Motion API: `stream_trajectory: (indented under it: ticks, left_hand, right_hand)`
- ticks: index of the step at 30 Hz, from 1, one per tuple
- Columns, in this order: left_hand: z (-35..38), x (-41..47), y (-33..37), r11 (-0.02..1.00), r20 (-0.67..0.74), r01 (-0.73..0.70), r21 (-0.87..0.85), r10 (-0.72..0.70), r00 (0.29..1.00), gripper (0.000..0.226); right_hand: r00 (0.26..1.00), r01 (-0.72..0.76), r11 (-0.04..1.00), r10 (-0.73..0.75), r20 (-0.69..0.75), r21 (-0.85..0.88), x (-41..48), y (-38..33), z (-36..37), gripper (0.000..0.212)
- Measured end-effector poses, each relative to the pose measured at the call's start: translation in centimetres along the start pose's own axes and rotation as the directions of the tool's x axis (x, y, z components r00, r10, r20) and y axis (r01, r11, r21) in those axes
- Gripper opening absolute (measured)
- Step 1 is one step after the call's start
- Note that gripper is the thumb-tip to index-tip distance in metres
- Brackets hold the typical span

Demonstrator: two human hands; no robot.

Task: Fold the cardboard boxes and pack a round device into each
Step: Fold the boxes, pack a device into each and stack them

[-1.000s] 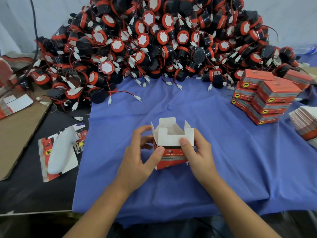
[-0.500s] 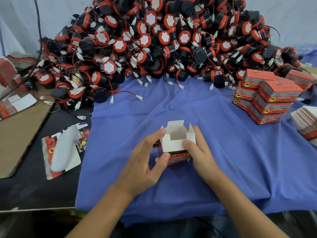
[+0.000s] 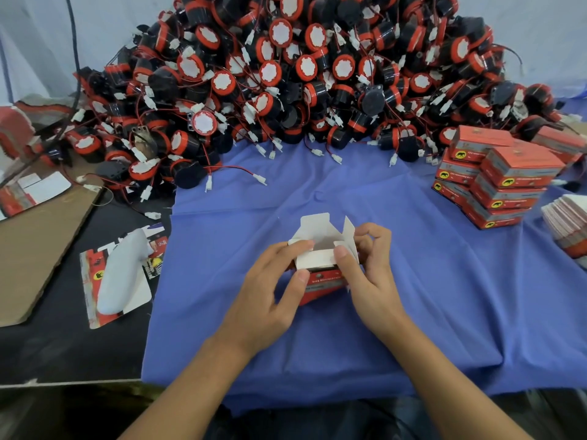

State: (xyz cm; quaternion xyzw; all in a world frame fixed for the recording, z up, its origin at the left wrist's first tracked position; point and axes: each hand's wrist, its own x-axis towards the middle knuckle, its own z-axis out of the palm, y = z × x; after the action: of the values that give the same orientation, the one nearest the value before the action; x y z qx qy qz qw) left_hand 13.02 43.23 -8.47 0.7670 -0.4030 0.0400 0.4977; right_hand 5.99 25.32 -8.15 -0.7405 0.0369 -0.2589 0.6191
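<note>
Standing open-topped at the centre of the blue cloth [image 3: 444, 296], the cardboard box [image 3: 324, 281] is held from both sides, its white flaps up and its red printed face toward the person. The left grip [image 3: 266, 300] curls round the box's 9 o'clock side, thumb on the near wall and fingertips on the side flap. The right grip [image 3: 371, 277] closes on the 3 o'clock side, thumb on the near flap's corner and fingers bent behind the raised right flap. At 12 o'clock a heap of round devices [image 3: 301, 74], black and red with wired white plugs, fills the far surface. At 2 o'clock sits a stack of closed red boxes [image 3: 502, 182], and at 3 o'clock a pile of flat box blanks [image 3: 568, 223]. At 9 o'clock a white moulded piece [image 3: 117, 274] lies on a printed card.
</note>
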Motion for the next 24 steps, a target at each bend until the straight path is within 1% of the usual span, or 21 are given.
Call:
stream_trajectory:
  ticks: [2, 6, 7, 8, 10, 11, 13, 17, 19, 21, 22, 24]
  left_hand:
    - [0.1, 0.1, -0.1, 1.000, -0.011, 0.008, -0.006, -0.008, 1.000, 0.044]
    - [0.3, 0.1, -0.4, 0.999, -0.047, 0.041, 0.003, -0.041, 0.998, 0.052]
    - [0.3, 0.1, -0.5, 0.999, -0.057, 0.038, -0.020, -0.039, 0.998, 0.053]
    - [0.2, 0.1, -0.4, 0.997, -0.067, 0.039, -0.070, -0.044, 0.997, 0.051]
    - [0.1, 0.1, -0.2, 0.981, -0.090, 0.054, -0.189, -0.072, 0.993, 0.041]
    - [0.0, 0.1, -0.1, 0.976, -0.100, 0.055, -0.211, -0.078, 0.992, 0.036]
    - [0.0, 0.0, -0.2, 0.982, -0.120, 0.045, -0.183, -0.068, 0.990, 0.032]
    - [0.2, -0.1, -0.5, 0.988, -0.139, 0.015, -0.151, -0.036, 0.990, 0.034]
    - [0.2, 0.0, -0.4, 0.988, -0.148, -0.002, -0.157, -0.022, 0.989, 0.032]
    - [0.1, 0.0, -0.3, 0.985, -0.156, -0.018, -0.170, -0.009, 0.988, 0.030]
    - [0.1, -0.1, -0.2, 0.984, -0.157, -0.025, -0.175, -0.003, 0.988, 0.029]
    - [0.1, -0.1, -0.1, 0.984, -0.161, -0.038, -0.173, 0.010, 0.987, 0.030]
  right_hand:
    - [0.999, 0.032, 0.999, -0.033, -0.025, -0.035, 0.0, -0.2, 0.2, 0.019]
    - [0.993, 0.112, 0.988, -0.114, -0.010, -0.111, 0.0, -0.7, 0.1, 0.029]
    - [0.992, 0.127, 0.984, -0.129, -0.007, -0.127, 0.0, -0.7, 0.1, 0.030]
    - [0.990, 0.136, 0.982, -0.138, -0.010, -0.134, 0.0, -0.8, 0.1, 0.031]
    - [0.989, 0.146, 0.981, -0.149, -0.017, -0.127, 0.0, -0.7, 0.2, 0.032]
    - [0.988, 0.153, 0.981, -0.156, -0.020, -0.124, 0.0, -0.6, 0.2, 0.032]
    - [0.984, 0.170, 0.978, -0.174, -0.027, -0.121, 0.0, -0.4, 0.2, 0.033]
    - [0.981, 0.186, 0.971, -0.192, -0.027, -0.149, -0.1, 0.0, 0.1, 0.038]
    - [0.968, 0.242, 0.953, -0.250, -0.023, -0.185, -0.3, 0.3, 0.2, 0.040]
    - [0.946, 0.320, 0.913, -0.323, 0.031, -0.253, -0.5, 0.7, 0.2, 0.033]
    - [0.942, 0.335, 0.896, -0.328, 0.074, -0.291, -0.5, 0.8, 0.2, 0.029]
    - [0.944, 0.329, 0.877, -0.298, 0.141, -0.351, -0.6, 0.8, 0.2, 0.027]
